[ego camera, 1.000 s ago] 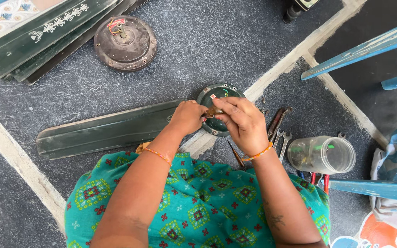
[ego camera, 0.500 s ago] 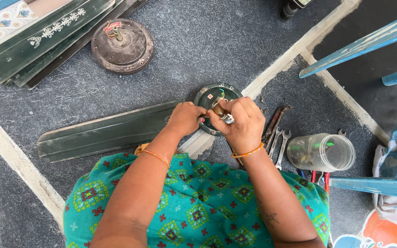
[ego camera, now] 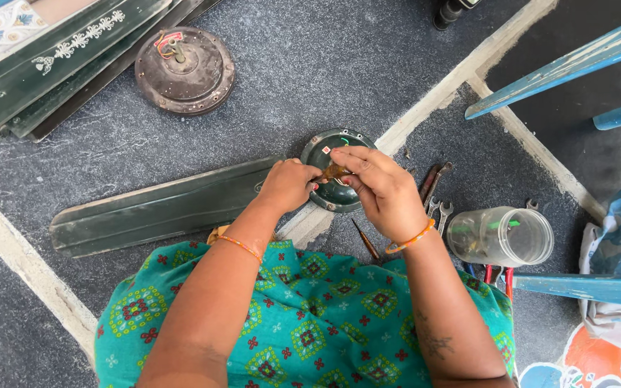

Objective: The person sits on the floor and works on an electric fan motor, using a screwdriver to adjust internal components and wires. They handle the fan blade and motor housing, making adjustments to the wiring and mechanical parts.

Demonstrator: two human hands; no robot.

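Two hands meet over a round dark-green fan motor cover (ego camera: 328, 190): left hand (ego camera: 287, 185) and right hand (ego camera: 379, 188) pinch a small brown part (ego camera: 334, 172) between them, its length running left-right.

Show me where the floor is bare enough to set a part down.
Bare grey floor lies between the round brown motor housing and the round dark green cover under both hands. Crowded: wrenches and clear plastic jar beside the right hand.

A floor-level repair workshop: fan blades (ego camera: 159, 210), a motor housing (ego camera: 185, 70), spanners (ego camera: 436, 210).
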